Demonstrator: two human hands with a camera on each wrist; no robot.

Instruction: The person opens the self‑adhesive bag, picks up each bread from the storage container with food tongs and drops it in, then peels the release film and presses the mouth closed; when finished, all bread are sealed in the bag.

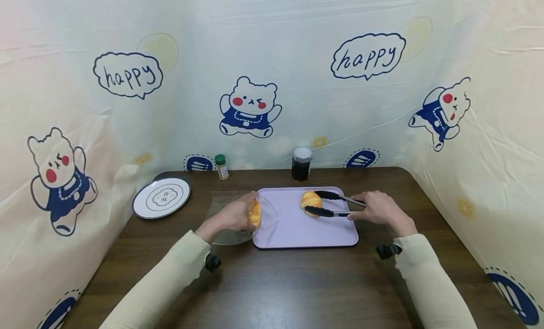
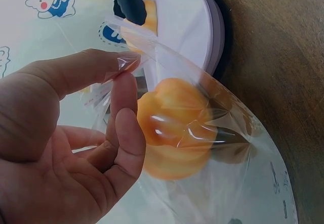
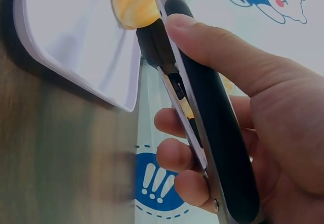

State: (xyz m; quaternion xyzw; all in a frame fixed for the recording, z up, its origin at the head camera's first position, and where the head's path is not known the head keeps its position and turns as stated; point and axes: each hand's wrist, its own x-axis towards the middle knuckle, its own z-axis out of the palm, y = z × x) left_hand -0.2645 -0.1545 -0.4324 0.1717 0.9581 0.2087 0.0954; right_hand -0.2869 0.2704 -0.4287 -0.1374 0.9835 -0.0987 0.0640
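Observation:
My left hand [image 1: 235, 213] pinches the edge of a clear plastic bag [image 2: 243, 183] between thumb and finger. Inside the bag shows an orange-yellow bread bun [image 2: 174, 128], close beside the curled fingers. The bag's mouth overlaps the left end of a pale purple tray [image 1: 293, 238]. On the right, my right hand [image 1: 380, 207] grips metal tongs [image 3: 207, 107] with black handles and black tips. Their tips stand on either side of a second bun [image 1: 309, 199], which has lighter stripes and is on the tray. Whether both tips press on it, I cannot tell.
A white plate [image 1: 148, 204] with a dark rim stands at the table's back left. Behind the tray are a small green-capped bottle [image 1: 222, 168] and a dark jar with a pale lid [image 1: 301, 164]. A printed cloth [image 1: 297, 116] hangs around the wooden table [image 1: 280, 286].

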